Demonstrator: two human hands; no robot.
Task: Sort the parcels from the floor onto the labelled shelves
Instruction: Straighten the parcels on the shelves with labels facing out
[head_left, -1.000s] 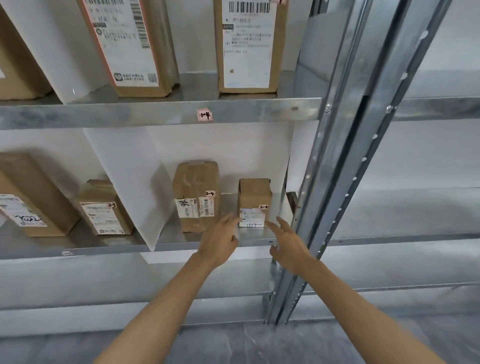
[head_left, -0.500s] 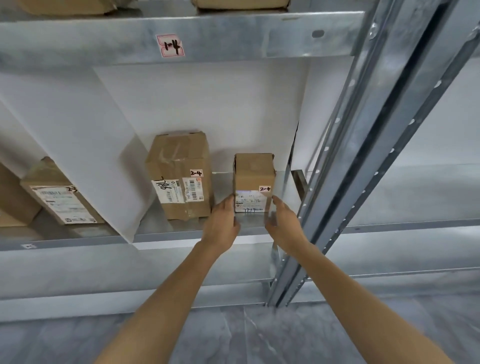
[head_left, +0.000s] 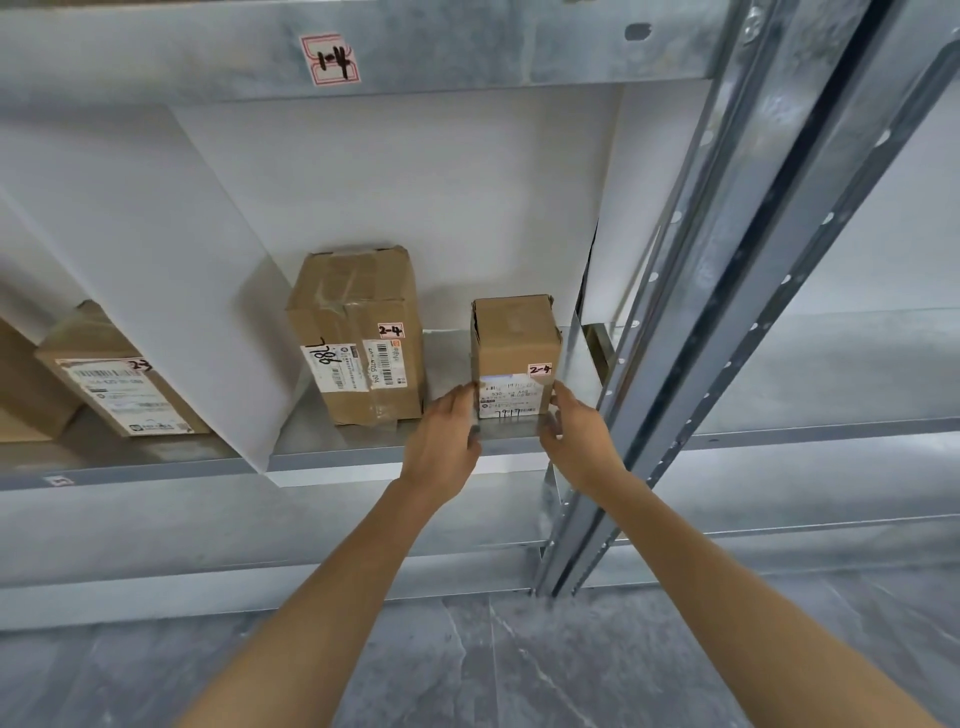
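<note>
Parcel (head_left: 514, 358) flanked by both hands on the middle shelf (head_left: 363, 457)

The parcel is stood upright near the shelf's front edge, its long axis vertical, straight ahead of the hands and between them. A taller box (head_left: 358, 332) is seen near it on the left and the steel post (head_left: 727, 312) on the right. The left hand (head_left: 441, 441) is laid with fairly straight fingers against the lower left side. The right hand (head_left: 576, 436) is set at the lower right corner, about equally near. Its fingers are blurred, so whether the corner is pinched or only touched cannot be told. A tag (head_left: 540, 370) marked 2-4 is read on the parcel. The parcel's back is hidden, and no matching mark on the shelf edge can be made out.
</note>
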